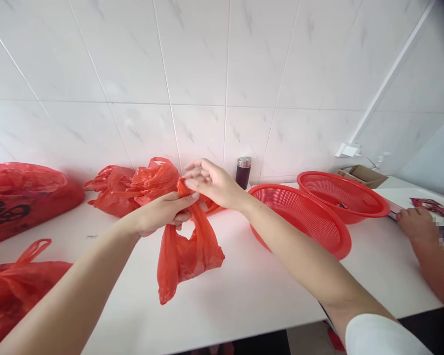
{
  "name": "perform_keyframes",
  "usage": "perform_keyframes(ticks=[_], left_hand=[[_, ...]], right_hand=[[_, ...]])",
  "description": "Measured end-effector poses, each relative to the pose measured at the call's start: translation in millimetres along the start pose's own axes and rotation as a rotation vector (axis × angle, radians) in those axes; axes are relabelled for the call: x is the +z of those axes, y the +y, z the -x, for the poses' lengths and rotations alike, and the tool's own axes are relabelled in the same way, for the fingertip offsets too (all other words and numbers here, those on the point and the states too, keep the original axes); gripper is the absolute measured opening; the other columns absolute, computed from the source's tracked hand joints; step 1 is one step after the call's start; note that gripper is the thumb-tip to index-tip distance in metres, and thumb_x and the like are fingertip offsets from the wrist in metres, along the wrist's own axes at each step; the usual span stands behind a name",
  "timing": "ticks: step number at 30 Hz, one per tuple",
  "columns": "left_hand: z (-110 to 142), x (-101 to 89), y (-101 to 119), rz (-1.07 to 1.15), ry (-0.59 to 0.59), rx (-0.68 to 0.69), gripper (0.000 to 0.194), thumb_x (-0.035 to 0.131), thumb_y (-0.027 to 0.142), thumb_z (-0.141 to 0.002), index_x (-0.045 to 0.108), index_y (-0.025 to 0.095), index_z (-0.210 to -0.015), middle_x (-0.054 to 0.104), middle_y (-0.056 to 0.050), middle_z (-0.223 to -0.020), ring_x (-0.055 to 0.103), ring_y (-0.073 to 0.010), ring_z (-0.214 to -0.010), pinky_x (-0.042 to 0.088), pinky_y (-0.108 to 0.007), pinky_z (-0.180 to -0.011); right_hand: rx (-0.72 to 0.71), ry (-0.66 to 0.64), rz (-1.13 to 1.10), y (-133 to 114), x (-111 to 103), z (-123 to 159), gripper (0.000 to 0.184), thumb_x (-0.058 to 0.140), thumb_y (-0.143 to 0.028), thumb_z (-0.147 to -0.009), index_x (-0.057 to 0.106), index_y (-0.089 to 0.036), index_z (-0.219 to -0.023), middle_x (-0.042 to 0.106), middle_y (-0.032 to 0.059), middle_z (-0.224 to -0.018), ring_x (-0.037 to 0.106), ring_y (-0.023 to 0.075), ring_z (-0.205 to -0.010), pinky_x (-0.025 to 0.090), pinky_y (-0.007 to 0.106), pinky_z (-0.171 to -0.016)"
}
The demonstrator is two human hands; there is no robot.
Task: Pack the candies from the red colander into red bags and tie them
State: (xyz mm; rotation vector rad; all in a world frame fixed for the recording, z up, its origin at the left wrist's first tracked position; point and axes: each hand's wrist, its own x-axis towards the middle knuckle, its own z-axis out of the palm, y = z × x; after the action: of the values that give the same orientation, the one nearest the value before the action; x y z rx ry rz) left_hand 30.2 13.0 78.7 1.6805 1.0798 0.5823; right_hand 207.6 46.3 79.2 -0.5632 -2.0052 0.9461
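A small red plastic bag (pixel 187 251) hangs over the white table (pixel 244 286), its bottom resting on the surface. My left hand (pixel 163 214) is closed around the bag's gathered top. My right hand (pixel 209 182) is just above and right of it, fingers bent and pinching the bag's handle near the top. Behind my hands lies a heap of crumpled red bags (pixel 133 187) against the tiled wall.
Two red mesh baskets (pixel 299 217) (pixel 342 195) sit to the right, with a dark jar (pixel 243 172) by the wall and a cardboard box (pixel 362 175) further back. Filled red bags (pixel 18 197) (pixel 11 291) lie at the left. Another person's hand (pixel 416 222) rests at the right edge.
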Motion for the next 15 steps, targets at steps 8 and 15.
perform_keyframes(ticks=[8,15], left_hand=[[-3,-5.1,-24,0.189,0.034,0.077,0.036,0.045,0.05,-0.092,0.062,0.019,-0.086,0.058,-0.002,-0.071,0.046,-0.0127,-0.058,0.047,-0.031,-0.066],[4,-9.4,-28,-0.146,0.054,0.143,0.019,0.057,0.036,-0.083,0.071,0.025,-0.088,0.066,-0.001,-0.08,0.056,-0.017,-0.072,0.047,-0.033,-0.073]], right_hand=[[0.085,0.167,0.002,18,14,49,0.024,0.065,-0.04,-0.083,0.051,-0.021,-0.079,0.056,-0.0029,-0.078,0.055,0.0111,-0.073,0.047,0.027,-0.07],[-0.061,0.082,0.092,11,24,65,0.017,0.065,-0.039,-0.084,0.062,-0.024,-0.089,0.061,0.0015,-0.097,0.057,0.0144,-0.088,0.047,0.029,-0.078]])
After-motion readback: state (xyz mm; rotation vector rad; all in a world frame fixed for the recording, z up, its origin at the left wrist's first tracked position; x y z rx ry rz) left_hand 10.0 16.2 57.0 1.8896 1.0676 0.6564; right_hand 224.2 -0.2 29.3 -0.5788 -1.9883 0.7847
